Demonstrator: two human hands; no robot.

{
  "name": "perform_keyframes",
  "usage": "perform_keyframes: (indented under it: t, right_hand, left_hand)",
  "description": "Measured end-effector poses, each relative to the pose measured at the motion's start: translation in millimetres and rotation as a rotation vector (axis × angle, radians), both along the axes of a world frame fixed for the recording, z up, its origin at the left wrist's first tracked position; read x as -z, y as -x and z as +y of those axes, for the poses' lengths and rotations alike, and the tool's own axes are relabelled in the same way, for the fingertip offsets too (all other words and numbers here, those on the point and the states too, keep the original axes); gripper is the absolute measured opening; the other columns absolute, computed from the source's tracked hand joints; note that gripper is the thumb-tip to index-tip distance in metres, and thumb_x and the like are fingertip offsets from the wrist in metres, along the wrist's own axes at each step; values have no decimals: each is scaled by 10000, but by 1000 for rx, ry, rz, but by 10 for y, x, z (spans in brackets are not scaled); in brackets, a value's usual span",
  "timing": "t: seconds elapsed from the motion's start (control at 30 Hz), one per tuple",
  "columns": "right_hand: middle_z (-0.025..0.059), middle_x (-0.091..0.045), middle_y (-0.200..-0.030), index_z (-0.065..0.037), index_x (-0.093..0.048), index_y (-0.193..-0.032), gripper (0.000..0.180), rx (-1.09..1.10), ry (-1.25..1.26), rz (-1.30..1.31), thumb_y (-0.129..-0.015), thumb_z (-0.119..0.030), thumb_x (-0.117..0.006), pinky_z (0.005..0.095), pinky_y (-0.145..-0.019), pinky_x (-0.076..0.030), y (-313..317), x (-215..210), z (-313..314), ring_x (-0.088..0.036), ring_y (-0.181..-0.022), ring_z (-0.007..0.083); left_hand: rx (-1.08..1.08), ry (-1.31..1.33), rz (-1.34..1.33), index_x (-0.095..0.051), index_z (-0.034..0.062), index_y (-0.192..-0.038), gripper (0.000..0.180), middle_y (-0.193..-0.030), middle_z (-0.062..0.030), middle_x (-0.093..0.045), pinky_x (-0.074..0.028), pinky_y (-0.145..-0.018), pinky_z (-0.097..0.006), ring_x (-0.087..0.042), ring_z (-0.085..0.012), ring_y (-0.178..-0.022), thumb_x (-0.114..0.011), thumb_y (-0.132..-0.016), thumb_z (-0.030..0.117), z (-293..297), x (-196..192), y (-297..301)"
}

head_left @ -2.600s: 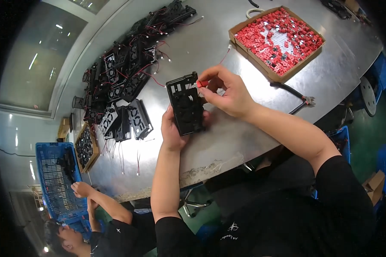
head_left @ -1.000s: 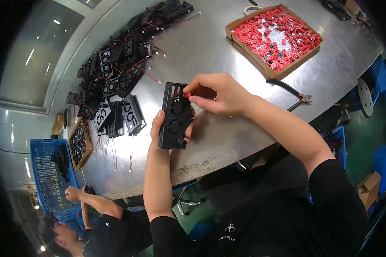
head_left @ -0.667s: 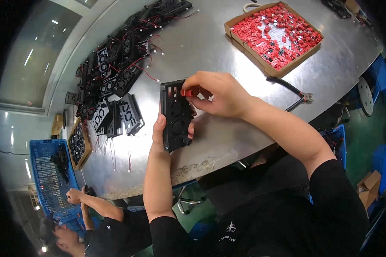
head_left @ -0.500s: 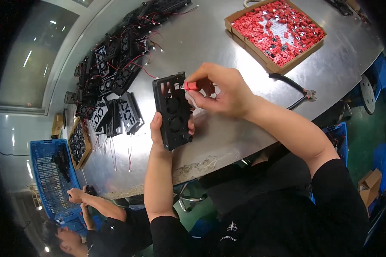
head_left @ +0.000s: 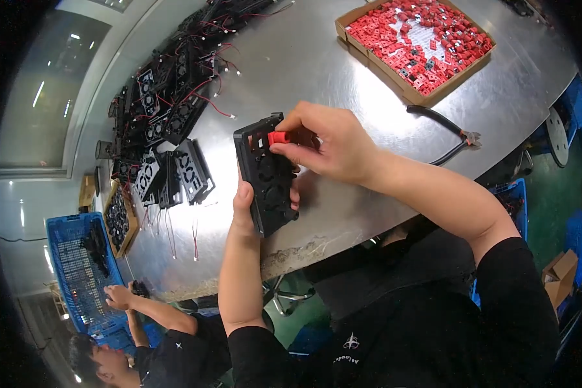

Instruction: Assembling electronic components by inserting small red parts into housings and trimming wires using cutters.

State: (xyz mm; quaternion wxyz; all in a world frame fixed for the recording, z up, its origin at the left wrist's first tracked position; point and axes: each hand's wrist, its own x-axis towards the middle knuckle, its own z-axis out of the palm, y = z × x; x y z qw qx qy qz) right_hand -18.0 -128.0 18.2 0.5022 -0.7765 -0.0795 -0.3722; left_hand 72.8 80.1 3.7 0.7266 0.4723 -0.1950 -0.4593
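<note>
Centrally, the black housing [head_left: 266, 178] was held above the tabletop [head_left: 304, 71], tilted, with its fan openings facing up. The grip of the left hand [head_left: 242, 212] was closed around its lower half, with the thumb along the 8 o'clock edge and the fingertips showing at the 4 o'clock edge. The grip of the right hand [head_left: 336, 143] was pinched nearly closed, thumb against forefinger, on a red part [head_left: 278, 137] located at the housing's 12 o'clock end; whether this part was seated could not be determined. Relative to the housing, a cardboard tray [head_left: 376, 68] of loose red pieces was positioned at 2 o'clock, and cutters [head_left: 464, 137] with black handles lay near 3 o'clock. A heap of wired black units [head_left: 174, 97] occupied 10 o'clock, and a smaller group of housings [head_left: 191, 171] lay at 9 o'clock. At 8 o'clock, a co-worker's hand [head_left: 118, 297] was located beside a blue crate [head_left: 74, 218].
</note>
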Motion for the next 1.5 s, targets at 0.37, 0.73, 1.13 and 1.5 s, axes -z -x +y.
perform_keyframes:
  t: [0.37,0.73,1.13,1.5]
  right_hand:
    - [53,-707,-873,-18,-690,-1027,183,-30,-117,65,-889,-38,-809,255,-591,-516,58,-25,35,-660,-671,116]
    - [56,-697,-914,-18,-694,-1070,211,11,-3,45,-874,4,-768,263,-652,-548,10,-50,-13,-686,-725,126]
    - [83,-699,-885,-11,-703,-1077,223,-52,70,-39,-870,29,-777,269,-633,-535,7,28,-9,-691,-719,139]
    - [80,-722,-836,-9,-710,-1109,206,-16,39,124,-909,-22,-757,278,-627,-531,18,9,7,-650,-652,146]
  left_hand:
    - [1,-2,-45,-299,102,-1580,1015,-1236,-216,-596,-625,-654,-380,-709,-273,-828,-685,-851,693,18,4,27]
    - [80,172,57,-332,79,-1588,896,-1257,-236,-594,-614,-666,-376,-706,-263,-843,-581,-942,649,-22,35,-22]
    - [118,107,53,-413,-1,-1500,911,-1207,-175,-602,-589,-679,-339,-684,-218,-806,-644,-896,640,2,11,31]
    - [58,45,-93,-413,-43,-1460,876,-1116,-221,-605,-558,-592,-344,-658,-234,-752,-553,-953,657,-11,10,-55]
